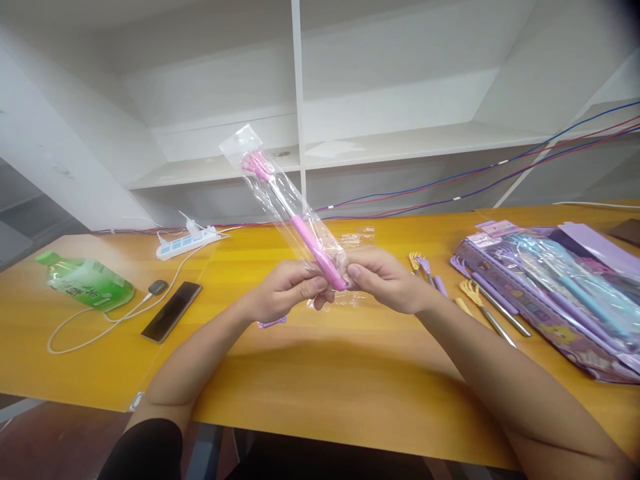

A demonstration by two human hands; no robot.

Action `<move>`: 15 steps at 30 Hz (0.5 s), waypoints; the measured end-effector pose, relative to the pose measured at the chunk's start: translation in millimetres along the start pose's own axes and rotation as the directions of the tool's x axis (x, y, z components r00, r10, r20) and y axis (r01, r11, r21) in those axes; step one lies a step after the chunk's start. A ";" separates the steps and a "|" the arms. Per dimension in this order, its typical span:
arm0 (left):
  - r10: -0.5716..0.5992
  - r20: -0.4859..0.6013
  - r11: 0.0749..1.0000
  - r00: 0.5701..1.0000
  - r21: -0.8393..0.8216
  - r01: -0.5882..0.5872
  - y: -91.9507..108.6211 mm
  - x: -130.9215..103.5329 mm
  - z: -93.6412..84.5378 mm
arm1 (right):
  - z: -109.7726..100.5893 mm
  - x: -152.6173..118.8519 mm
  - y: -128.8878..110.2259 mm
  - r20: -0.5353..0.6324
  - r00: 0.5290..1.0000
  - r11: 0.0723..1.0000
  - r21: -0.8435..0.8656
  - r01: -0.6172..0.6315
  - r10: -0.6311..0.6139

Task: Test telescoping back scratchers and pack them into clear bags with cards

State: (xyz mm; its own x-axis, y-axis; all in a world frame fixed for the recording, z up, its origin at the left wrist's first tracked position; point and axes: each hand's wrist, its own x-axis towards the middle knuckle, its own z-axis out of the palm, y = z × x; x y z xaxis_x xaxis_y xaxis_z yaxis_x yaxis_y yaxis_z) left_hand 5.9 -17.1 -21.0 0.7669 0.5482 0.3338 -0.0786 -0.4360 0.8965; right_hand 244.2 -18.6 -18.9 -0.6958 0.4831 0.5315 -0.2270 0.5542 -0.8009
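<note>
Bare forearms extend from the lower corners of the view, with a black sleeve at the lower left, and meet above a wooden tabletop. Both hands are closed on one item: a pink back scratcher enclosed in a clear plastic bag. The item is held at mid-view, tilted, with its hand-shaped head at the upper left and the handle end between the hands.

Left hand: thumb and fingers grip the lower handle through the film. Right hand: thumb and fingers pinch the bag beside the handle end; whether they also touch the handle cannot be determined.

Right side of tabletop: unwrapped yellow back scratcher and purple back scratcher, located beside a printed display box containing bagged units. Left side: green-labelled bottle lying tilted, smartphone, white cable and power strip. White shelving stands behind.
</note>
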 end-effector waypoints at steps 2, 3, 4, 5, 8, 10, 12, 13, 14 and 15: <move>0.031 -0.034 0.999 0.999 -0.017 -0.032 -2.6 0.5 0.0 | -1.3 2.1 3.0 -0.006 0.999 0.996 -0.070 0.050 -0.050; 0.035 -0.067 0.999 0.997 -0.013 -0.036 -4.5 1.1 -0.5 | -2.1 2.8 4.7 -0.012 0.998 0.991 -0.118 0.066 -0.068; 0.038 -0.110 0.999 0.993 -0.008 -0.039 -6.7 1.9 -1.3 | -2.9 3.2 6.3 -0.018 0.997 0.984 -0.163 0.076 -0.080; 0.038 -0.166 0.999 0.985 -0.009 -0.041 -9.2 2.9 -2.5 | -3.6 3.3 7.7 -0.022 0.996 0.977 -0.200 0.078 -0.084; 0.015 -0.356 0.997 0.934 -0.063 -0.040 -16.6 7.7 -6.9 | -3.7 3.0 10.6 -0.003 0.998 0.961 -0.271 0.060 -0.063; -0.016 -0.458 0.992 0.889 -0.115 -0.042 -19.1 11.6 -10.3 | -1.7 3.3 11.8 0.030 0.999 0.952 -0.302 0.038 -0.030; -0.029 -0.542 0.985 0.840 -0.159 -0.068 -18.2 15.1 -14.7 | 1.8 4.4 13.2 0.070 0.998 0.945 -0.326 0.024 -0.001; -0.028 -0.579 0.981 0.815 -0.173 -0.090 -16.6 16.3 -17.7 | 3.8 5.3 14.2 0.091 0.996 0.943 -0.331 0.018 0.013; -0.025 -0.613 0.977 0.790 -0.182 -0.110 -14.4 17.1 -21.3 | 5.7 6.3 15.4 0.112 0.993 0.941 -0.338 0.010 0.030; -0.024 -0.645 0.974 0.764 -0.186 -0.126 -11.9 17.4 -25.4 | 7.6 7.3 16.9 0.130 0.990 0.938 -0.346 -0.001 0.050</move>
State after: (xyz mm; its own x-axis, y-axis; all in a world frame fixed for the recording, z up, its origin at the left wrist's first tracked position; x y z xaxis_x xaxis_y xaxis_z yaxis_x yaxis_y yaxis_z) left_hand 4.0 15.8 -18.5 0.1764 0.8896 0.4212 -0.2918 -0.3615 0.8856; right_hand 230.1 -10.9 -30.7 -0.7892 0.4173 0.4506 0.0235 0.7537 -0.6568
